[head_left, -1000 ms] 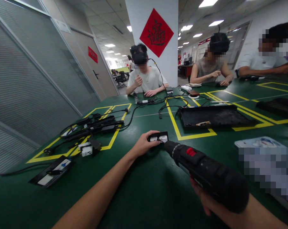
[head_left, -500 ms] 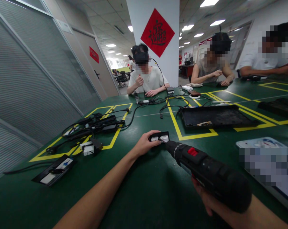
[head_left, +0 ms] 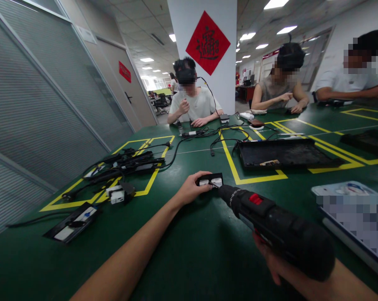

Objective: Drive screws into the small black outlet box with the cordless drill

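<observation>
My right hand [head_left: 270, 259] is wrapped round the handle of a black cordless drill [head_left: 270, 221] with a red switch on top. The drill points forward and left, its bit at a small black case with white parts inside [head_left: 216, 181]. Whether the tip sits in a screw is too small to tell. With thumb and fingers, my left hand [head_left: 192, 187] grips the case's left end and holds it on the green table [head_left: 189, 251]. Part of the case is hidden by those fingers and the drill's nose.
A second opened black case [head_left: 71, 223], white blocks [head_left: 116, 194] and a heap of black cables [head_left: 129, 163] lie to the left. Ahead right is a black tray [head_left: 286, 154]; a partly blurred flat device [head_left: 352, 209] lies right. Several people sit across the table.
The drill's rear end has shifted slightly right and down. My left hand and the case stay almost as they were; the whole view has moved a touch.
</observation>
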A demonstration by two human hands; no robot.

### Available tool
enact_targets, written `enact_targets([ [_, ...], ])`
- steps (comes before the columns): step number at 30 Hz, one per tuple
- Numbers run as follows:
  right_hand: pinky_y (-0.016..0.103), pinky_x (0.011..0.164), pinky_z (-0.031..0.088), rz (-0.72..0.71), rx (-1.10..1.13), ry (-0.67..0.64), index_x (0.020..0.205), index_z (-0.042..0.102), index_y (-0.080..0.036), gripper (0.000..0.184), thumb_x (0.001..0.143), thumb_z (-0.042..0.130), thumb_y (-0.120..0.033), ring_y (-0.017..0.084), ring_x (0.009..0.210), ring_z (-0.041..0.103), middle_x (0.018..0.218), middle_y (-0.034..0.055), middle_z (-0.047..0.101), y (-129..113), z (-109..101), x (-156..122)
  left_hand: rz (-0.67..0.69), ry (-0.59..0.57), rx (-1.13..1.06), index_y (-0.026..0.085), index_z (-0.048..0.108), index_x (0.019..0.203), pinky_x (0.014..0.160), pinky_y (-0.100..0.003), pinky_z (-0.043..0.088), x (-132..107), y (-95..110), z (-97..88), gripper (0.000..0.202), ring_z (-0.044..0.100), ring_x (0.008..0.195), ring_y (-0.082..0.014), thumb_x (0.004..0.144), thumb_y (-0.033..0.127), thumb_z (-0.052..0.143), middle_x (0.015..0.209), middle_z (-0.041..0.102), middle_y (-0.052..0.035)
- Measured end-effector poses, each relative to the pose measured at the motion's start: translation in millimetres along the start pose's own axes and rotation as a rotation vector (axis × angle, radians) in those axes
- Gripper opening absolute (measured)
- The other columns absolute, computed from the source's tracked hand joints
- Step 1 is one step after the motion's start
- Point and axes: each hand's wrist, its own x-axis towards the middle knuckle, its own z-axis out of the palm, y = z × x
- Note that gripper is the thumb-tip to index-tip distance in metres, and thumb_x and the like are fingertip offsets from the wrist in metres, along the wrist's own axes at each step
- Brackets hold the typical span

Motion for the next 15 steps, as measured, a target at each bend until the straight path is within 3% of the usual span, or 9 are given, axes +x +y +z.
enact_targets([
  [5, 0.028, 0.051, 0.054, -0.013, -0.031, -0.016, 0.074, 0.066, -0.025, 0.007, 0.068, 0.063, -0.028, 0.016, 0.051, 0.062, 0.057, -0.0007, 0.064, 2.7, -2.0, 1.5, 0.012, 0.002, 0.005, 0.020, 0.053, 0.114, 0.080, -0.030, 0.046, -0.3, 1.3, -0.3, 0.047, 0.058, 0.090, -0.0189, 0.070, 0.028, 0.065, 0.107, 0.061, -0.0042],
  [10, 0.028, 0.055, 0.055, -0.022, 0.000, -0.002, 0.077, 0.067, -0.025, 0.009, 0.069, 0.061, -0.027, 0.015, 0.054, 0.063, 0.066, -0.0018, 0.067, 0.5, -0.8, 0.7, 0.011, 0.002, 0.001, 0.020, 0.053, 0.114, 0.079, -0.030, 0.046, -0.4, 2.2, -0.1, 0.046, 0.058, 0.089, -0.0187, 0.070, 0.028, 0.064, 0.106, 0.061, -0.0040],
  [15, 0.029, 0.053, 0.054, 0.006, -0.039, -0.027, 0.074, 0.066, -0.026, 0.009, 0.067, 0.063, -0.023, 0.017, 0.052, 0.063, 0.054, -0.0018, 0.063, 1.4, -1.8, 0.3, 0.000, 0.005, 0.011, 0.021, 0.053, 0.114, 0.076, -0.029, 0.046, -0.6, 3.2, -0.1, 0.046, 0.058, 0.087, -0.0180, 0.070, 0.028, 0.064, 0.105, 0.061, -0.0037],
])
